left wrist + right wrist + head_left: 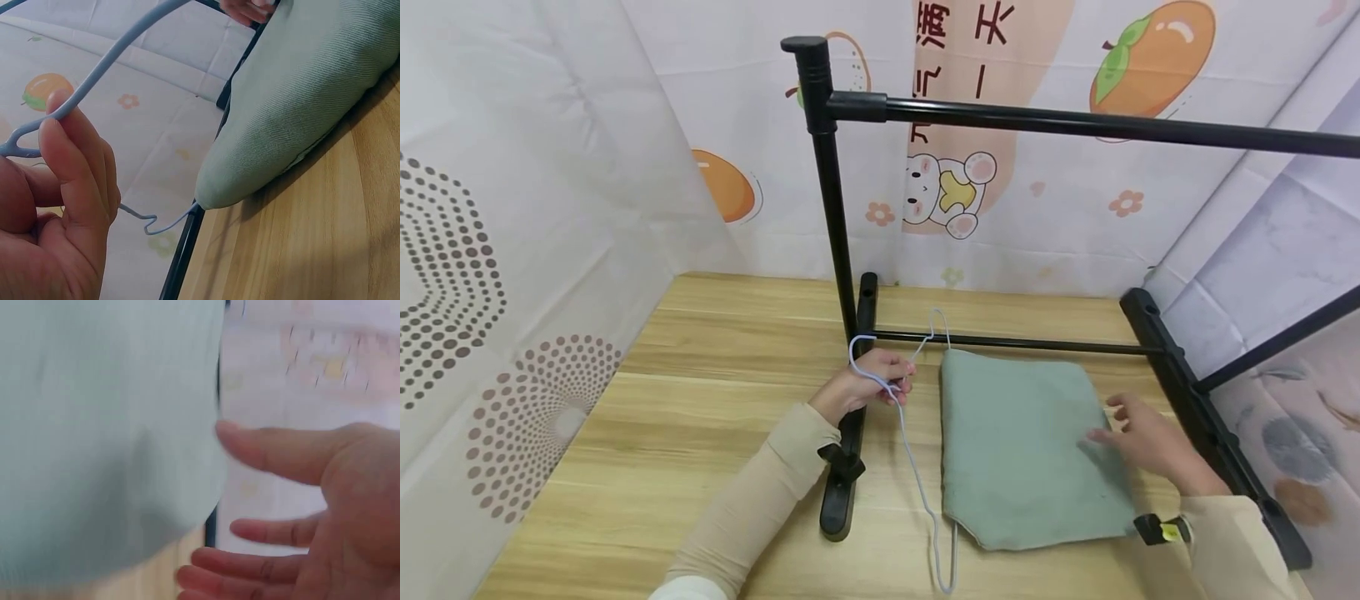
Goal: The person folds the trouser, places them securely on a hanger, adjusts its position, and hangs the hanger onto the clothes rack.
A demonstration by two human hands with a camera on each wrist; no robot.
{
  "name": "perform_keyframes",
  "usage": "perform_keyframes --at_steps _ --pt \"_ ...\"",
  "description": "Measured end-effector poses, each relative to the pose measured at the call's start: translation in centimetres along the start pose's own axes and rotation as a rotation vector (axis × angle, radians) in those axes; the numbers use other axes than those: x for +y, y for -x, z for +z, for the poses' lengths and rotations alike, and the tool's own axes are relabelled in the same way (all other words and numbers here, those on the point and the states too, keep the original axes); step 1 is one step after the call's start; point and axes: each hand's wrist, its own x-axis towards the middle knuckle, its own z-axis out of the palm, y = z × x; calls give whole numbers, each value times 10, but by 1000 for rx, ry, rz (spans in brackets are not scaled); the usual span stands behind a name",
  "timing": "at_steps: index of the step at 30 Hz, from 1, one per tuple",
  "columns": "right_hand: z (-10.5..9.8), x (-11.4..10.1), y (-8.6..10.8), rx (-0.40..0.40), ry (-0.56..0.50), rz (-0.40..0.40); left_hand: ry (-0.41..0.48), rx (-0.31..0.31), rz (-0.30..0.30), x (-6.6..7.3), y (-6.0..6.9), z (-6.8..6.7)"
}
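A light blue wire hanger (912, 454) is pinched near the base of its hook by my left hand (863, 385). In the left wrist view, the thumb and fingers close on the hanger (103, 62) where the wires meet. A sage-green folded cloth (1030, 450) lies to its right, and the hanger's lower bar disappears into the cloth's left fold. What garment it is cannot be told. My right hand (1153, 446) hovers by the cloth's right edge, fingers spread and holding nothing. In the right wrist view, its thumb tip overlaps the cloth's (94, 425) edge; contact is unclear.
A black garment rack stands on the wooden table (730, 367), with an upright post (831, 192), a top rail (1037, 119) and a low crossbar (1022, 342). Its right foot (1198, 392) lies beside my right hand. Printed curtains (1037, 225) close off the back and sides.
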Motion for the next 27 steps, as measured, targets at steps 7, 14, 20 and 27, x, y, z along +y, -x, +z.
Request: perform_keyframes --at_steps 7,14,20,27 --pt "57 -37 23 103 252 -436 -13 5 -13 -1 0 0" --pt "75 -9 38 13 270 -240 -33 26 -19 2 2 -2" --pt "71 12 44 14 224 -141 -35 26 -21 5 2 -6" --pt "51 7 35 -56 193 -130 -18 3 -14 2 1 -4"
